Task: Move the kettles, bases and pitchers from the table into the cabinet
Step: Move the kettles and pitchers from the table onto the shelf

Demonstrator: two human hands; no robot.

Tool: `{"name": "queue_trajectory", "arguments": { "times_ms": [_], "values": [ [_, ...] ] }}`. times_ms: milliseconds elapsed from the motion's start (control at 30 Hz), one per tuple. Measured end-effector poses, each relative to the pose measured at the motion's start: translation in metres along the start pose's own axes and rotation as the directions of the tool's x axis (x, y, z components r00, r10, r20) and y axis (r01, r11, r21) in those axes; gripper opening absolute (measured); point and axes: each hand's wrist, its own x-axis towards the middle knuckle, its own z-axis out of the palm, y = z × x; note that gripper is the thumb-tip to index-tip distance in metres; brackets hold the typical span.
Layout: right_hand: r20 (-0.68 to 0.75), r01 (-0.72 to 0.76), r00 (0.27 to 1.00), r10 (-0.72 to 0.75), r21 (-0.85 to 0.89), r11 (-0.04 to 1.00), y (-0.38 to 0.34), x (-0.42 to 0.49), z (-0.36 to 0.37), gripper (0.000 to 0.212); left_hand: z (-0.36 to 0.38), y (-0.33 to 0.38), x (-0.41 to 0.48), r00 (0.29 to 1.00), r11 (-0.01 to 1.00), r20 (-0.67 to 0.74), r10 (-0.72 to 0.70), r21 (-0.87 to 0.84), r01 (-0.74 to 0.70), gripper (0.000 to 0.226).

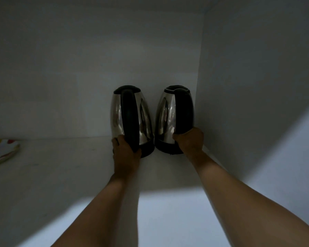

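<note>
Both forearms reach deep into the cabinet (257,72), whose pale shelf (61,175) runs dim toward the back corner. Each hand grips a kettle's black handle low down: left hand (126,150) on the left kettle (130,120), right hand (190,139) on the right kettle (173,118). Polished steel looks slippery, so handles seem safest. Far left of the left hand lies a spotted plate (2,150).

This looks like a home kitchen, seen from inside a cabinet (257,68): plain pale walls meet at a back right corner above a bare pale shelf (61,175), dim inside and brighter toward its front edge. Two steel electric kettles with black handles, lids and bottoms, the left kettle (130,120) and the right kettle (174,118), stand side by side in that corner. At the shelf's left edge lies a plate (2,150) with coloured dots, ordinary household tableware.
</note>
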Motion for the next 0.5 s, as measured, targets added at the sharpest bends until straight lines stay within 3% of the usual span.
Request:
{"name": "queue_trajectory", "arguments": {
  "times_ms": [167, 300, 400, 500],
  "values": [
    [0.119, -0.065, 0.991, 0.067, -0.019, 0.998, 0.013, -0.01, -0.005, 0.072, -0.021, -0.002, -0.007, 0.988, 0.995, 0.12, -0.097, 0.043, 0.093, 0.05],
    [0.154, -0.112, 0.981, 0.119, -0.051, 0.992, 0.011, -0.038, -0.01, 0.105, -0.043, 0.004, -0.028, 0.984, 0.979, 0.096, -0.15, 0.153, 0.134, 0.041],
    [0.144, -0.155, 0.976, 0.163, -0.065, 0.986, 0.0, -0.074, -0.019, 0.099, -0.067, 0.015, -0.057, 0.984, 0.962, 0.11, -0.141, 0.251, 0.11, 0.045],
    [0.115, -0.139, 0.983, 0.145, -0.052, 0.989, -0.02, -0.12, -0.031, 0.089, -0.101, 0.022, -0.093, 0.996, 0.935, 0.085, -0.039, 0.354, 0.006, 0.048]
  ]
}}
